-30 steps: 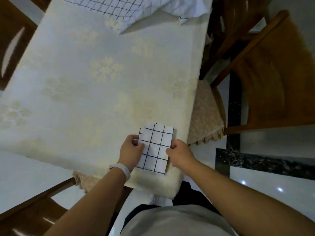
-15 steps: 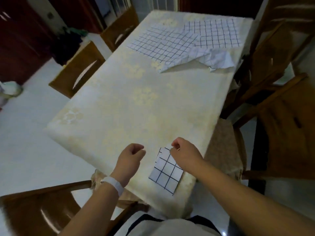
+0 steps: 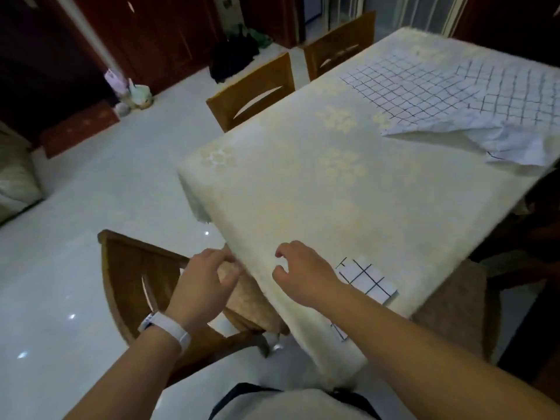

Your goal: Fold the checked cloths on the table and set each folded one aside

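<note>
While the folded checked cloth (image 3: pixel 367 279) lies as a small neat rectangle in the lower right of centre, close to the near edge of the table (image 3: pixel 303 192), neither hand is on it. The right hand (image 3: pixel 303 274) hovers just left of that little packet, fingers loosely curled, holding nothing. The left hand (image 3: pixel 203 280), white wristband (image 3: pixel 165 328) at the wrist, hangs at the table's near corner above the wooden chair (image 3: pixel 130 274), fingers relaxed and spread, empty too. Whether its fingertips brush the hanging tablecloth, the view does not settle.

By the look of it, one cloth is done and set aside, and the job sits between pieces. Up in the upper right of the frame lie the unfolded checked cloths (image 3: pixel 424 92), spread flat, overlapping, one corner flipped over and rumpled at the right-hand table edge. They are well apart from both hands.

The next move calls for a long reach up the table to draw one cloth free of the other, then smoothing that turned corner before any fold goes in.
</note>
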{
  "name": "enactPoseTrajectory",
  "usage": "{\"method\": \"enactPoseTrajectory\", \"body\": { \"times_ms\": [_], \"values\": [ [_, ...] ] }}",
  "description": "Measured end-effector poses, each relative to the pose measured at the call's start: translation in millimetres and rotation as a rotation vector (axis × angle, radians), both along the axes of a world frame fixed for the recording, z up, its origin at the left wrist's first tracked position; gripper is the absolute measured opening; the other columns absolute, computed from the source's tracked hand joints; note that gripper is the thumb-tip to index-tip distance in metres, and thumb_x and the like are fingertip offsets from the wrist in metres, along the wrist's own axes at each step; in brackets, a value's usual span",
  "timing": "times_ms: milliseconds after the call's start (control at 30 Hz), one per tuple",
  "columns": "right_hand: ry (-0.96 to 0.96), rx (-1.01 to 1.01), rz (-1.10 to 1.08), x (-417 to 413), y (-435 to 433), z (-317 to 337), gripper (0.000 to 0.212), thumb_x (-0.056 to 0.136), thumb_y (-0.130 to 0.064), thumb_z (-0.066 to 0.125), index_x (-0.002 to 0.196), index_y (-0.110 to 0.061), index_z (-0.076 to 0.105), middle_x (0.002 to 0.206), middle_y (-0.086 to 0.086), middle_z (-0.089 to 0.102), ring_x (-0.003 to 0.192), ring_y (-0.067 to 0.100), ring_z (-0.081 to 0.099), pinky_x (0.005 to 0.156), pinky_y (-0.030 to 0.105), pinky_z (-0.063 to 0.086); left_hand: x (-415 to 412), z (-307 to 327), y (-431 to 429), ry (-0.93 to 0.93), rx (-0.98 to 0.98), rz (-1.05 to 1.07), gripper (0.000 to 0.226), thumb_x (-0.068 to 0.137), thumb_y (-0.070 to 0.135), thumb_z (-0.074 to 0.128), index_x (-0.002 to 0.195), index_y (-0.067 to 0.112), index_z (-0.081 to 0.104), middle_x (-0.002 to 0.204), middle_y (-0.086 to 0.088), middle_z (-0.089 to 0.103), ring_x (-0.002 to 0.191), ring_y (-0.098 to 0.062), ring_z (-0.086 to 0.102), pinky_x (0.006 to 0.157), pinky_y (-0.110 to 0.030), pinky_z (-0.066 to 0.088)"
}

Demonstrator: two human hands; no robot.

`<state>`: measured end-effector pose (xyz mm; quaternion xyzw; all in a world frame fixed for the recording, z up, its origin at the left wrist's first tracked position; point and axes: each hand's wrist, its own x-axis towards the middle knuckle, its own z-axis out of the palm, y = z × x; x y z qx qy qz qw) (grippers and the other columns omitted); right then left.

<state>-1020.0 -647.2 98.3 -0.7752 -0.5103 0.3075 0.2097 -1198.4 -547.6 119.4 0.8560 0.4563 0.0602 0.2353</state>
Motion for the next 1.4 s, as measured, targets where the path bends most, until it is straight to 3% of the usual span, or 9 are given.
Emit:
{"method": "enactPoseTrajectory", "body": {
  "times_ms": [133, 300, 400, 633, 767, 867, 967, 1133, 1400],
  "values": [
    [-0.069, 0.014, 0.117, -42, 23, 11, 0.037, 0.098, -0.036, 0.043, 0.132, -0.023, 0.049, 0.132, -0.001, 0.049, 0.113, 0.020, 0.051, 0.092, 0.033, 0.045, -56, 0, 18, 0.049, 0.089, 0.070, 0.021, 0.092, 0.039, 0.055, 0.109, 0.031, 0.065, 0.112, 0.014, 0.059, 0.099, -0.005, 0.050, 0.087, -0.026, 0.045],
    [-0.170, 0.049, 0.219, -109, 56, 23, 0.038, 0.100, -0.036, 0.044, 0.136, -0.025, 0.048, 0.137, -0.006, 0.047, 0.118, 0.017, 0.050, 0.096, 0.027, 0.041, -125, 2, 36, 0.055, 0.118, 0.183, 0.025, 0.091, 0.037, 0.057, 0.112, 0.025, 0.065, 0.112, 0.010, 0.059, 0.097, -0.007, 0.049, 0.086, -0.028, 0.047],
    [-0.179, 0.067, 0.249, -158, 77, 26, 0.038, 0.098, -0.033, 0.046, 0.134, -0.023, 0.049, 0.132, -0.006, 0.047, 0.117, 0.017, 0.050, 0.090, 0.024, 0.038, -178, -4, 50, 0.015, 0.051, 0.202, 0.027, 0.089, 0.034, 0.060, 0.114, 0.024, 0.063, 0.115, 0.006, 0.061, 0.101, -0.011, 0.054, 0.090, -0.031, 0.049],
    [-0.352, -0.002, 0.361, -299, 124, 16, 0.035, 0.092, -0.039, 0.045, 0.120, -0.022, 0.056, 0.123, -0.002, 0.053, 0.111, 0.022, 0.052, 0.094, 0.040, 0.048, -329, -34, 86, 0.041, -0.115, 0.160, 0.042, 0.092, 0.042, 0.056, 0.131, 0.025, 0.053, 0.135, 0.006, 0.053, 0.124, -0.015, 0.048, 0.106, -0.033, 0.040],
    [-0.343, -0.024, 0.423, -367, 149, 11, 0.037, 0.091, -0.037, 0.047, 0.124, -0.023, 0.057, 0.124, -0.003, 0.053, 0.115, 0.019, 0.050, 0.096, 0.036, 0.046, -410, -45, 101, -0.014, -0.271, 0.183, 0.045, 0.093, 0.040, 0.058, 0.134, 0.025, 0.048, 0.138, 0.005, 0.048, 0.127, -0.015, 0.044, 0.105, -0.029, 0.036],
    [-0.396, 0.004, 0.484, -405, 168, 14, 0.038, 0.092, -0.037, 0.046, 0.125, -0.024, 0.058, 0.122, -0.004, 0.056, 0.113, 0.019, 0.053, 0.093, 0.036, 0.047, -454, -45, 108, -0.043, -0.231, 0.260, 0.045, 0.092, 0.041, 0.058, 0.134, 0.026, 0.049, 0.137, 0.007, 0.049, 0.126, -0.013, 0.044, 0.105, -0.029, 0.036],
    [-0.434, -0.006, 0.552, -432, 192, 20, 0.043, 0.094, -0.036, 0.045, 0.134, -0.021, 0.051, 0.134, -0.001, 0.051, 0.120, 0.020, 0.049, 0.096, 0.037, 0.044, -487, -47, 115, -0.041, -0.187, 0.305, 0.045, 0.092, 0.040, 0.059, 0.133, 0.024, 0.051, 0.135, 0.005, 0.051, 0.125, -0.016, 0.046, 0.105, -0.033, 0.038],
    [-0.447, -0.042, 0.650, -465, 225, 17, 0.043, 0.095, -0.035, 0.044, 0.135, -0.021, 0.049, 0.136, -0.001, 0.048, 0.122, 0.021, 0.047, 0.098, 0.039, 0.045, -512, -50, 116, -0.234, -0.302, 0.501, 0.039, 0.092, 0.033, 0.061, 0.129, 0.023, 0.054, 0.129, 0.006, 0.054, 0.122, -0.012, 0.048, 0.104, -0.027, 0.037],
    [-0.454, -0.088, 0.727, -494, 303, -13, 0.041, 0.096, -0.033, 0.043, 0.134, -0.019, 0.049, 0.134, 0.000, 0.048, 0.120, 0.022, 0.047, 0.088, 0.034, 0.042, -543, -69, 179, -0.185, -0.310, 0.586, 0.039, 0.092, 0.033, 0.061, 0.129, 0.022, 0.054, 0.129, 0.007, 0.053, 0.123, -0.012, 0.047, 0.105, -0.030, 0.037]
  ]
}}
